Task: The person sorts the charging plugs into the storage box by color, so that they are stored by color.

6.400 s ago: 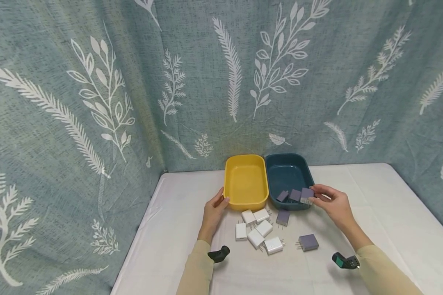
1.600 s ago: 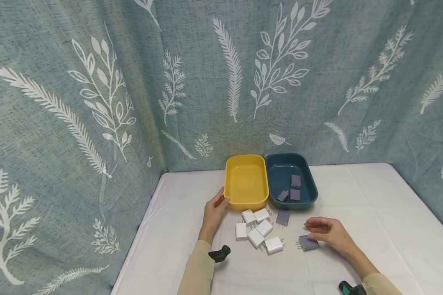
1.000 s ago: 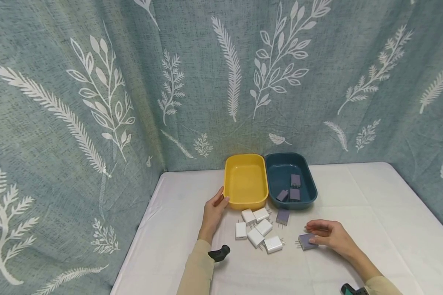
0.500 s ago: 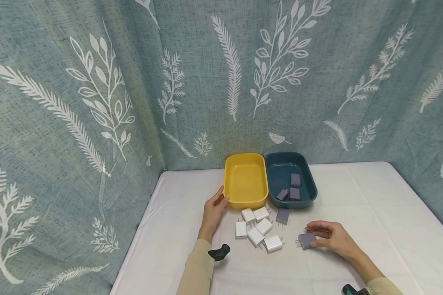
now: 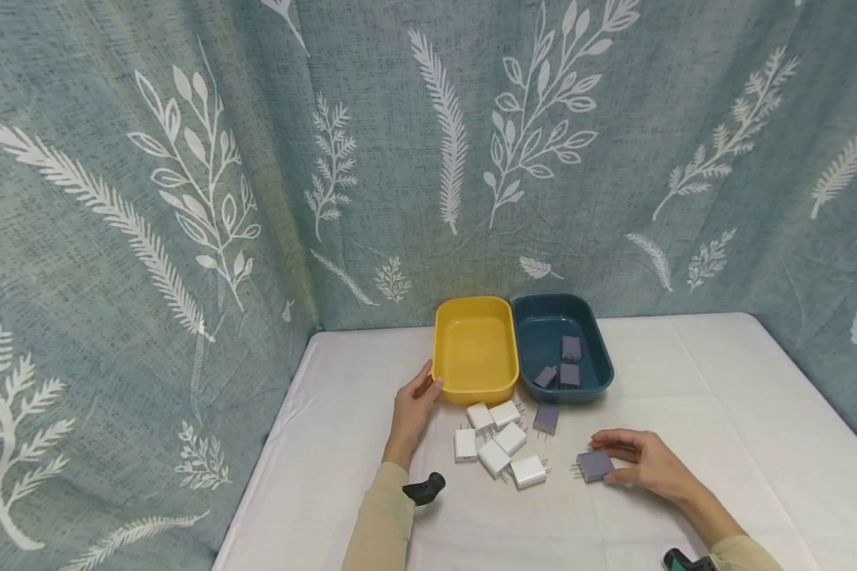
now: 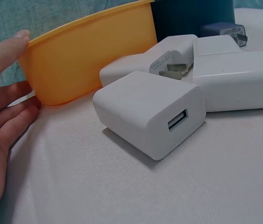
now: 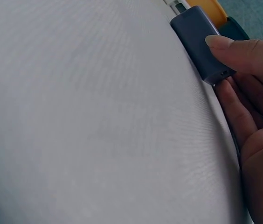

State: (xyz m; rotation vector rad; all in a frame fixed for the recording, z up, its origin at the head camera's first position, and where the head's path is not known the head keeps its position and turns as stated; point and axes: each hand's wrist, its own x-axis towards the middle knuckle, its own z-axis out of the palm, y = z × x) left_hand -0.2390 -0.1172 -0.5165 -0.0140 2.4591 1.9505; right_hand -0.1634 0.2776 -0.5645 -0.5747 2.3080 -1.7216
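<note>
The purple adapter (image 5: 595,466) nearest the right hand (image 5: 646,464) lies on the white-covered bench (image 5: 693,396), prongs pointing left. The thumb lies against it and the other fingers bend round its far side, though I cannot tell whether they truly pinch it. A second purple adapter (image 5: 547,417) lies just in front of the blue tray (image 5: 543,333), with no hand on it. Three others (image 5: 570,375) sit inside that tray, so the purple ones look more than half placed, with two left outside. The six white adapters (image 5: 494,457) lie clustered on the bench, none in a tray; that part seems not begun. Beyond them, the left hand (image 5: 410,414) holds the near left corner of the yellow tray (image 5: 482,394) between thumb and fingers.
</note>
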